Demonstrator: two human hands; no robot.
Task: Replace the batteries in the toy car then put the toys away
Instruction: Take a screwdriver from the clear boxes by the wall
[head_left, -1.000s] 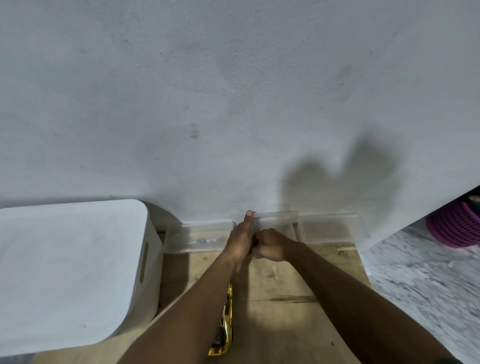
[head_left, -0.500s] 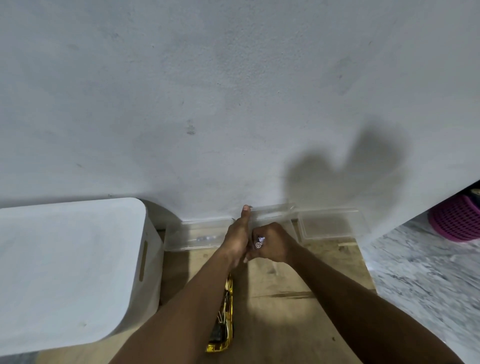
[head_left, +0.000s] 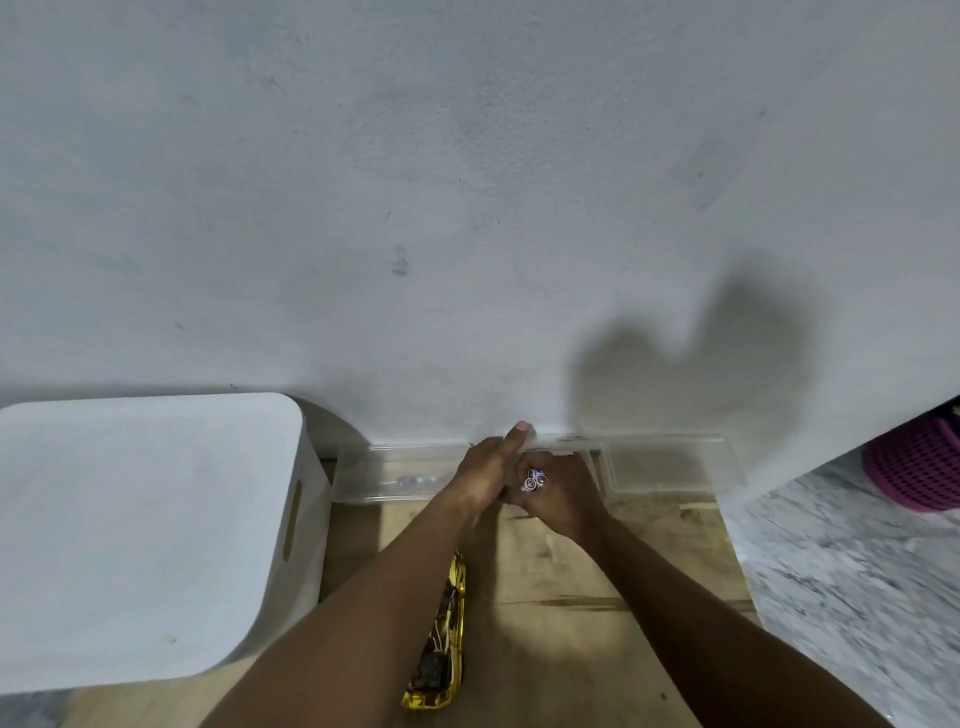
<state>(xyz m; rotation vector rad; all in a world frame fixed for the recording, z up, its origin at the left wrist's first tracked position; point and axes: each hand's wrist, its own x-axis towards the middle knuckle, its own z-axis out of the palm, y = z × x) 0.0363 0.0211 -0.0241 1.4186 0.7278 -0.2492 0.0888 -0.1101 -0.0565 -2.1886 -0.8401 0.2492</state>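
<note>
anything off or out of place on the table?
Only the gold toy car: it lies open on the wooden table, dark innards and wires exposed. The right hand grips batteries beside the left hand. Nothing spilled.

I see the bin (head_left: 150, 535) left on the table (head_left: 571, 623), trays (head_left: 395, 475) along the wall (head_left: 467, 208) behind, hands (head_left: 485, 475) meeting before the middle tray, car (head_left: 439, 644) under my left forearm, basket (head_left: 914, 467) far right on the floor (head_left: 857, 597)

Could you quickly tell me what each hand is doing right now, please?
Left hand: on the clear box, grip unclear.
Right hand: closed around batteries.
</note>
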